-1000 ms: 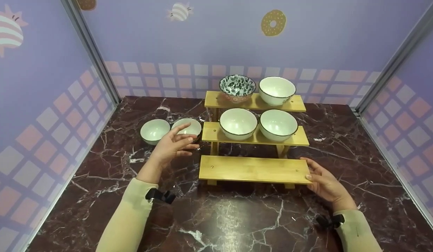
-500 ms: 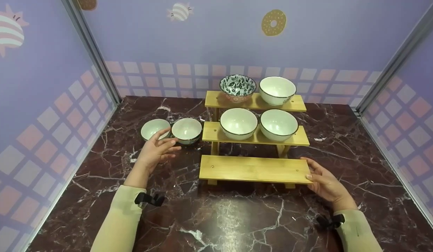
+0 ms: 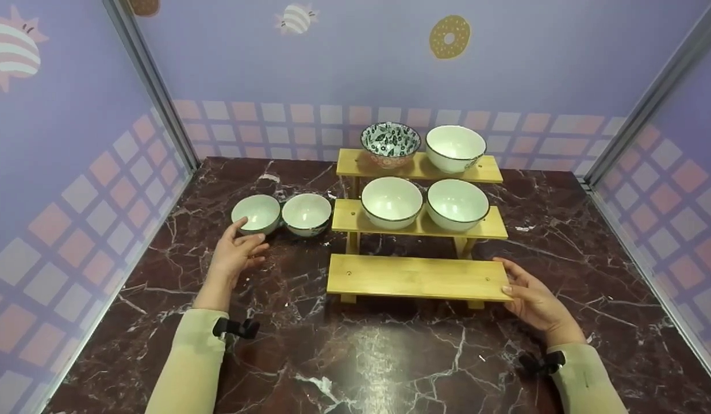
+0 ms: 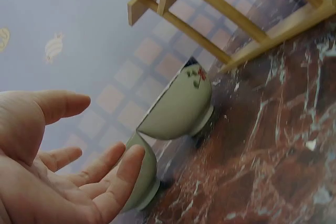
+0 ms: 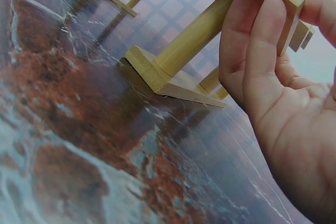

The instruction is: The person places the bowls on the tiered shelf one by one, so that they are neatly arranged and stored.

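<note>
The marbled desk [image 3: 355, 356] runs under everything. On it, right of centre, stands my three-stepped wooden stand [image 3: 348, 218], its long axis running left to right across me. My right hand [image 3: 530, 296] holds the right end of its lowest shelf [image 3: 418, 278] between curled fingers and thumb. My left hand [image 3: 234, 256] is off to the left of the stand, fingers loosely spread, gripping nothing; one fingertip overlaps the near rim of the outer bowl [image 3: 257, 213], though I can't tell whether it touches.

That bowl sits upright on the desk, just ahead of my left hand and slightly to its right, round, so it offers no long axis. My left is clearly the nearer hand; my right is well apart, beyond the stand. The inner bowl [image 3: 307, 214] sits close beside the outer one, between it and the stand. Four more bowls stand upright on the steps: a patterned bowl [image 3: 391, 144] and a white bowl [image 3: 456, 149] on top, a middle-left bowl [image 3: 391, 202] and a middle-right bowl [image 3: 457, 204] below.
</note>
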`<action>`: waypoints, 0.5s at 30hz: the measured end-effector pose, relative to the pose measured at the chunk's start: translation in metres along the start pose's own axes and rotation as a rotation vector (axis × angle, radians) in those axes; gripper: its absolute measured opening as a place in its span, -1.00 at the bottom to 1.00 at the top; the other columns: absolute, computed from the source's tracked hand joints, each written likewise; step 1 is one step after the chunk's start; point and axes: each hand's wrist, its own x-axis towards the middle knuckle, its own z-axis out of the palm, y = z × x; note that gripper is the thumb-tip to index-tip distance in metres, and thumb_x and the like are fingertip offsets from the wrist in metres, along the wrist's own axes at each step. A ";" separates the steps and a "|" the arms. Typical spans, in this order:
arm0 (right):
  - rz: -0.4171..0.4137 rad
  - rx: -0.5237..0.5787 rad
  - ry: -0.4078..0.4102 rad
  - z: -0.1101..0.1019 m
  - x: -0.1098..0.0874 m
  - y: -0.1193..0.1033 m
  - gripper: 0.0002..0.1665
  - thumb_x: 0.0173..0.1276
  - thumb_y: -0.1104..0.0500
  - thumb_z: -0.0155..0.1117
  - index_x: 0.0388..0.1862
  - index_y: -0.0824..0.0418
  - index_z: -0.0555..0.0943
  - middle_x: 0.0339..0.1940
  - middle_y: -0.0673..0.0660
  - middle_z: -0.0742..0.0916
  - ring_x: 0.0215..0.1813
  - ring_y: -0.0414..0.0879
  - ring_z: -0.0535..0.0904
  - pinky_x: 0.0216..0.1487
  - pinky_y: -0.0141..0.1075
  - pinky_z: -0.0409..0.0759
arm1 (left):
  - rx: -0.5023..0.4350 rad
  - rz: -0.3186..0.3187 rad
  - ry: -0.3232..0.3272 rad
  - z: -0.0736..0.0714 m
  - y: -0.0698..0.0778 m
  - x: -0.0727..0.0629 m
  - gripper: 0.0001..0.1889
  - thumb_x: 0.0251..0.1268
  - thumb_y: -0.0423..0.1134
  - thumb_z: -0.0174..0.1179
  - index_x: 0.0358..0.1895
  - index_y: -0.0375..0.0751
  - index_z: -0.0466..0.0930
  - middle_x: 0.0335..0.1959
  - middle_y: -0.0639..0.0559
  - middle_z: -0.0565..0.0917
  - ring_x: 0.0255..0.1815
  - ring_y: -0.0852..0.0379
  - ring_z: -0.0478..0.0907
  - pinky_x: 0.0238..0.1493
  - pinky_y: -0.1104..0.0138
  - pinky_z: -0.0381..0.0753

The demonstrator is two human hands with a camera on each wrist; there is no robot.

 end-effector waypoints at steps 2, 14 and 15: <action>0.004 -0.005 0.013 0.001 0.000 0.000 -0.29 0.55 0.56 -0.27 0.53 0.02 0.23 0.29 0.05 0.58 0.08 -0.13 0.74 0.04 -0.44 0.79 | 0.035 -0.024 0.027 -0.002 -0.002 0.002 -0.13 0.54 -0.30 0.15 0.71 -0.03 -0.20 0.29 -0.28 0.52 -0.07 0.19 0.74 -0.14 0.41 0.82; 0.011 -0.028 0.044 0.003 0.001 -0.001 -0.29 0.53 0.56 -0.23 0.50 0.01 0.23 0.26 0.05 0.58 0.06 -0.13 0.74 0.04 -0.44 0.80 | 0.038 -0.105 0.121 -0.014 -0.015 0.024 -0.01 0.57 -0.24 0.11 0.69 0.04 -0.53 0.57 -0.44 0.18 0.18 -0.08 0.68 -0.11 0.42 0.84; 0.012 -0.026 0.045 0.003 0.001 -0.001 -0.29 0.53 0.56 -0.23 0.50 0.01 0.24 0.26 0.05 0.58 0.06 -0.14 0.74 0.03 -0.44 0.80 | 0.039 -0.105 0.131 -0.014 -0.015 0.026 -0.01 0.58 -0.23 0.10 0.69 0.06 -0.53 0.60 -0.43 0.13 0.28 -0.14 0.63 -0.10 0.40 0.84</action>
